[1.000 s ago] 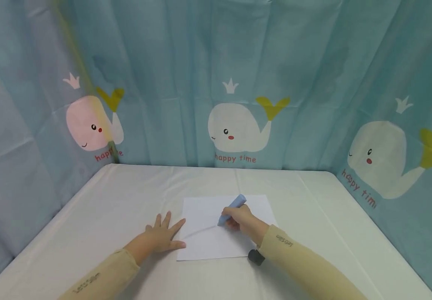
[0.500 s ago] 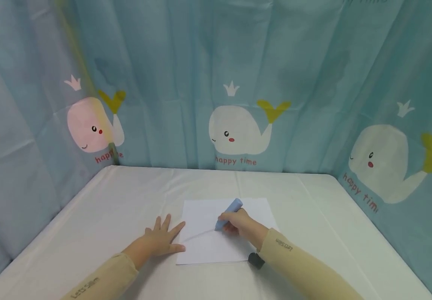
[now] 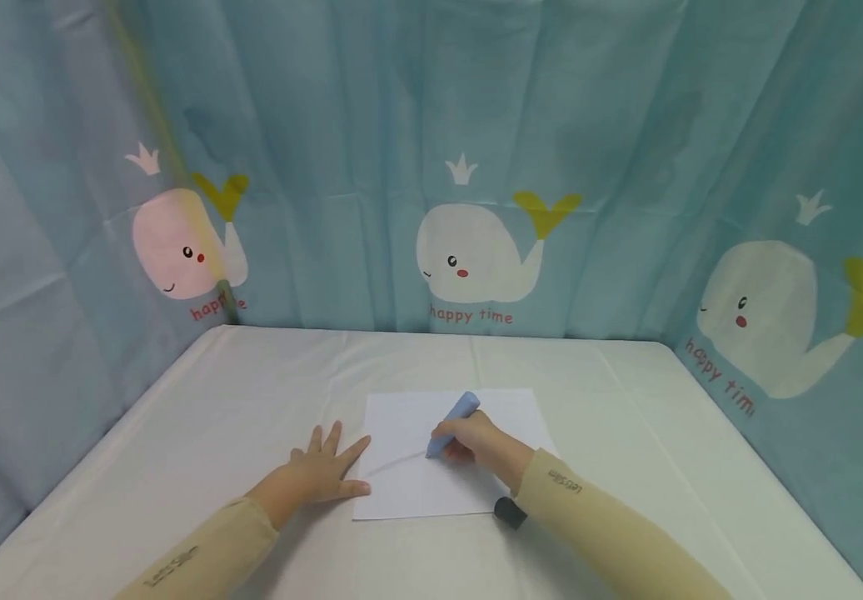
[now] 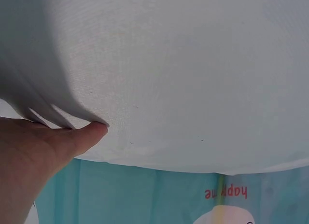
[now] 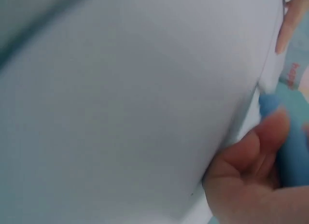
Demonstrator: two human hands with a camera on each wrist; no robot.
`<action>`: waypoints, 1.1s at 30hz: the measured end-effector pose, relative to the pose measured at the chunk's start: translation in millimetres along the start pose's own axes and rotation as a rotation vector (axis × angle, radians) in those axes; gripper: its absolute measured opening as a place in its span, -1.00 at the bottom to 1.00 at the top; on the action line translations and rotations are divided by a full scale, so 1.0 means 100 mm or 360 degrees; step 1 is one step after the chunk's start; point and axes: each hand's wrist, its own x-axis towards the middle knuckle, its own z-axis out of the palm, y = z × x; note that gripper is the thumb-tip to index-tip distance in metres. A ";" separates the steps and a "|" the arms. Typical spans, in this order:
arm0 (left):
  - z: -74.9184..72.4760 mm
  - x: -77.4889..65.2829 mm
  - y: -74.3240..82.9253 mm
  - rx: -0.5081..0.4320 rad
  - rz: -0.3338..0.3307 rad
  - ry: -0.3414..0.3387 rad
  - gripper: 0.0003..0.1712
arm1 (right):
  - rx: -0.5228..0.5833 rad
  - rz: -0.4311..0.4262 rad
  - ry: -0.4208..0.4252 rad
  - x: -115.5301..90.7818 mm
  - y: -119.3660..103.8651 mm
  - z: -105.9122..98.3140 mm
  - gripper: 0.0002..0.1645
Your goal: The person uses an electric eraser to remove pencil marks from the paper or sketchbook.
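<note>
A sheet of white paper (image 3: pixel 401 497) lies on the white-covered table. My right hand (image 3: pixel 482 442) pinches a thick light-blue marker (image 3: pixel 465 406), tilted, its tip at the middle of the sheet. The right wrist view shows the fingers wrapped around the blue marker barrel (image 5: pixel 293 154), partly blurred. From the tip a faint grey streak runs left across the paper; whether it is ink or shadow I cannot tell. My left hand (image 3: pixel 313 478) rests flat with fingers spread, thumb and index fingertip at the sheet's left edge. In the left wrist view that hand (image 4: pixel 38 151) shows only partly.
A small black object (image 3: pixel 510 512) sits at the paper's near right edge, beside the right sleeve (image 3: pixel 604 521). Behind the table (image 3: pixel 251 375) and along both its sides hangs a blue-green curtain (image 3: pixel 334 242) printed with whales.
The right hand has slid the marker tip slightly left and nearer across the sheet. The left hand stays in place. The head view bobs a little.
</note>
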 end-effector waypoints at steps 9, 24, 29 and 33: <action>0.03 0.03 -0.03 -0.0006 0.0022 0.0000 0.01 | 0.0012 0.0033 0.0009 0.01 0.00 -0.02 -0.41; 0.01 0.03 -0.02 0.0041 0.0023 -0.0003 0.01 | 0.0020 0.0034 -0.0040 0.02 0.00 -0.06 -0.44; -0.01 0.04 -0.02 0.0049 0.0019 -0.0004 0.01 | 0.0151 0.0065 -0.0002 0.05 -0.02 -0.07 -0.52; 0.00 0.05 -0.04 0.0049 0.0031 -0.0018 0.01 | 0.0162 0.0070 0.0023 0.05 0.00 -0.06 -0.47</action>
